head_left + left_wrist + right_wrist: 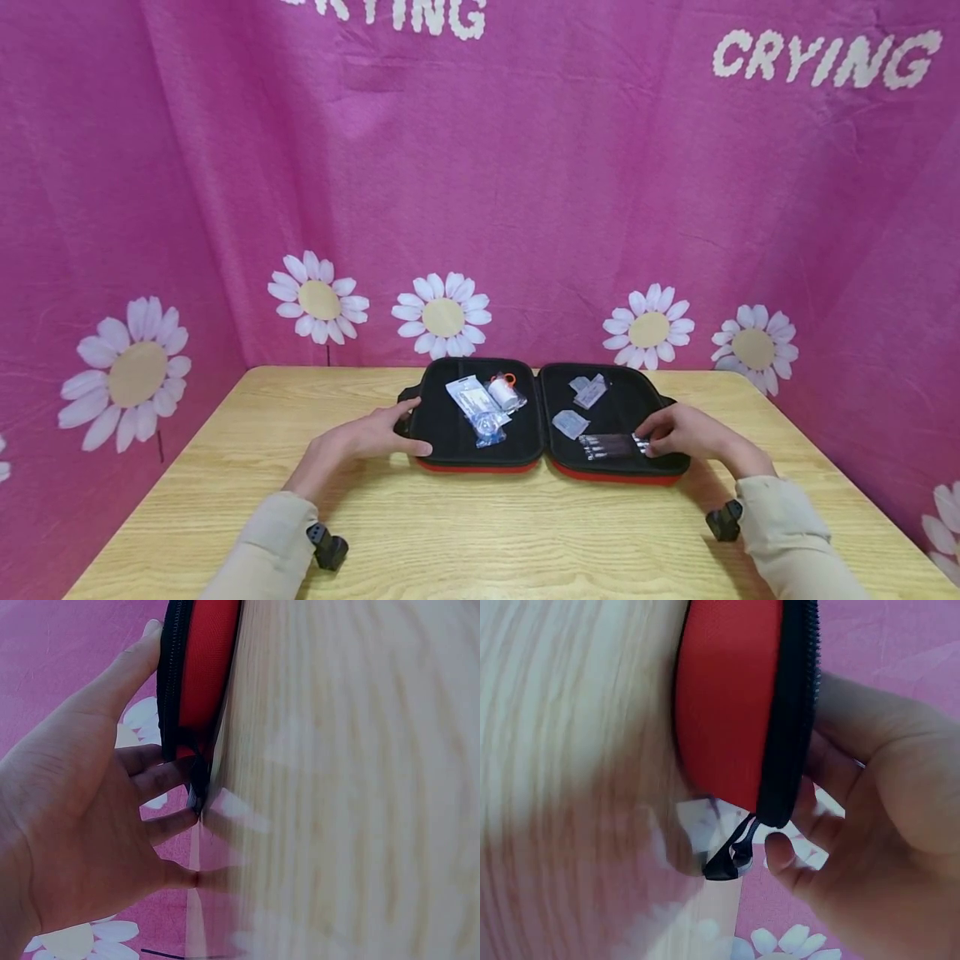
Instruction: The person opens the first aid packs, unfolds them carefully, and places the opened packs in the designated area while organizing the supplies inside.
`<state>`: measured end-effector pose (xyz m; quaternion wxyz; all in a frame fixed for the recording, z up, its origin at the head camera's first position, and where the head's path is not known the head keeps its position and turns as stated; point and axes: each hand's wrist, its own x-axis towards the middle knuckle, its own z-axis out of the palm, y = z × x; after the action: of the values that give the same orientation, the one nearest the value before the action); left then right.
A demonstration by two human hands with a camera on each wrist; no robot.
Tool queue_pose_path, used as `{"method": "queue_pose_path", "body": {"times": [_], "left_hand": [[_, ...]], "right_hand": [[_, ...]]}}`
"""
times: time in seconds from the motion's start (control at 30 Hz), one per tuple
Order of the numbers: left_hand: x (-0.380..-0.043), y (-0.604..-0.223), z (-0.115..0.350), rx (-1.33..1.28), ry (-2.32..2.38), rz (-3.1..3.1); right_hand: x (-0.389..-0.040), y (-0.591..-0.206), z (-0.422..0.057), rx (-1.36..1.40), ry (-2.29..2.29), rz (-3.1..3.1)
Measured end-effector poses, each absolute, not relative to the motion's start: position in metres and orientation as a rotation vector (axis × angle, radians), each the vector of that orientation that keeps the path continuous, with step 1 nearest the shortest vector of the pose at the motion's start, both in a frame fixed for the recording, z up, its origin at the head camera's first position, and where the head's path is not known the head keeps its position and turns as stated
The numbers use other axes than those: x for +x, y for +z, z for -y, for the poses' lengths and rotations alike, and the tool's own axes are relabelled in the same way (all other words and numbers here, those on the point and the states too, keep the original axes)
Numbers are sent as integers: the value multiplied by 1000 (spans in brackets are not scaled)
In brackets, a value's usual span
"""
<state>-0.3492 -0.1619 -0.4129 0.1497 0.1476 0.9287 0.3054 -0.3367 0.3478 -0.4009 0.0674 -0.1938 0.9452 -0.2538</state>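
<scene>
By the near rim of the open zip case [626, 406], toward the far edge of the table [517, 533], the right hand [697, 433] pinches the swab packet [609, 447]; best keep it flat, clear of the zipper [786, 720]. The left hand [367, 435], fingers spread, braces the case.

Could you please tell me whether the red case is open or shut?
Open: the case lies spread on the table, packets visible in both halves.

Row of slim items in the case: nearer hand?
Right: right hand is at the outer end of the row of slim items; left hand is at the opposite edge of the case.
</scene>
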Motion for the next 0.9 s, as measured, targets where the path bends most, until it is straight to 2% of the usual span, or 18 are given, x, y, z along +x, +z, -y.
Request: {"method": "queue_pose_path", "body": {"times": [0.23,0.57,0.9], "left_hand": [[-349,-413,163,425,877,-2672],[-350,-414,164,427,892,-2664],[-350,-414,163,427,889,-2666]], "right_hand": [[-336,-401,-344,-675,-740,-2816],[-338,-401,-342,-582,-695,-2926],[-341,-413,-338,-789,-642,-3050]]}}
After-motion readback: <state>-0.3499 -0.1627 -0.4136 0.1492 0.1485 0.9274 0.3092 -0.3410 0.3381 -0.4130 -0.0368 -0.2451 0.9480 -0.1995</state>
